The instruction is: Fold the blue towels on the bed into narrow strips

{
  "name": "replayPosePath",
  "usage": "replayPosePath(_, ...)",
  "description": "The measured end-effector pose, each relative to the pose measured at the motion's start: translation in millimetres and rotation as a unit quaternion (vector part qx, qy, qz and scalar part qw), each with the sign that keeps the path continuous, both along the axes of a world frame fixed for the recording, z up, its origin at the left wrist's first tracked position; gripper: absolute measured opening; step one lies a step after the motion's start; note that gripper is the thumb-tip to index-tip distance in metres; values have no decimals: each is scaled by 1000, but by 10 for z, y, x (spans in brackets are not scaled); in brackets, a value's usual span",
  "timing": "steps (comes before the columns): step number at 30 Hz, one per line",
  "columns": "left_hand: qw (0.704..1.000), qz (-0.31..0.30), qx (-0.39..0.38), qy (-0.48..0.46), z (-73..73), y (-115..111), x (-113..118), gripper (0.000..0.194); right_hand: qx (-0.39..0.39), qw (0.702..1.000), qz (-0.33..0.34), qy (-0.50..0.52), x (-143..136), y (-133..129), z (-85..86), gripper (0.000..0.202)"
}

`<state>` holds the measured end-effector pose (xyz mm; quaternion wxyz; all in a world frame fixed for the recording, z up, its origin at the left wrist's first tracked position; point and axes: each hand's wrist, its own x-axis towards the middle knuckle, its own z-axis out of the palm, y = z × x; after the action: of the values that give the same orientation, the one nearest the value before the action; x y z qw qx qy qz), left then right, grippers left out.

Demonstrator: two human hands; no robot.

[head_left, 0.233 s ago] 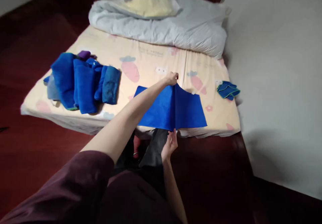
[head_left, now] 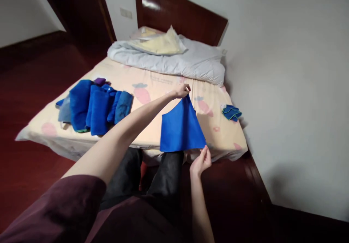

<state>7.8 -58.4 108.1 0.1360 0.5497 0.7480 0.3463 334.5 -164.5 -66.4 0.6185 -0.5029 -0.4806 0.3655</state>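
Observation:
A blue cloth (head_left: 181, 126) hangs folded over at the front edge of the bed, partly lifted off the sheet. My left hand (head_left: 182, 90) pinches its top corner, with the arm stretched across the bed. Nearer to me, my right hand (head_left: 201, 159) is closed on the cloth's lower right corner. To the left lies a pile of folded blue cloths (head_left: 99, 108), with a grey one and a purple one among them. A small blue cloth with green edging (head_left: 231, 112) rests at the bed's right side.
The bed (head_left: 147, 126) has a sheet with a carrot print. Across its far part lie a rolled grey quilt (head_left: 199, 63) and a yellow item in clear plastic (head_left: 163, 43). Behind stands a dark headboard (head_left: 180, 12); a wall (head_left: 286, 90) rises at the right.
The cloth, spread on both sides of a raised middle ridge before, now hangs folded from my hands. My right hand has moved right. The view has tilted up, showing the headboard.

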Motion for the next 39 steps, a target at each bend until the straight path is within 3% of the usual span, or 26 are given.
replayPosePath(3,995,7,51,-86,415,-289,5,27,79,996,-11,38,83,345,562,58)
replayPosePath(8,979,18,159,-128,957,-714,-15,22,135,982,95,97,179,792,1492,67)
replayPosePath(11,966,16,211,-146,1183,-965,-56,14,139,971,179,71,213,1017,1888,68)
replayPosePath(14,952,-1,250,-175,1317,-1217,-103,10,171,958,226,53,195,1220,2143,59)
replayPosePath(19,947,1,273,-171,1333,-1534,-245,11,200,943,260,47,74,1391,2358,52)
replayPosePath(21,948,-8,277,-156,1296,-1612,-345,8,182,944,270,44,27,1359,2423,50)
replayPosePath(27,943,-48,299,-140,1238,-1833,-570,27,159,935,316,28,-10,1114,2597,47)
replayPosePath(32,951,-58,279,-120,1259,-2164,-536,29,149,933,328,10,83,988,2594,41)
replayPosePath(39,961,-82,252,-83,1185,-2687,-548,54,91,927,365,-10,229,792,2556,42)
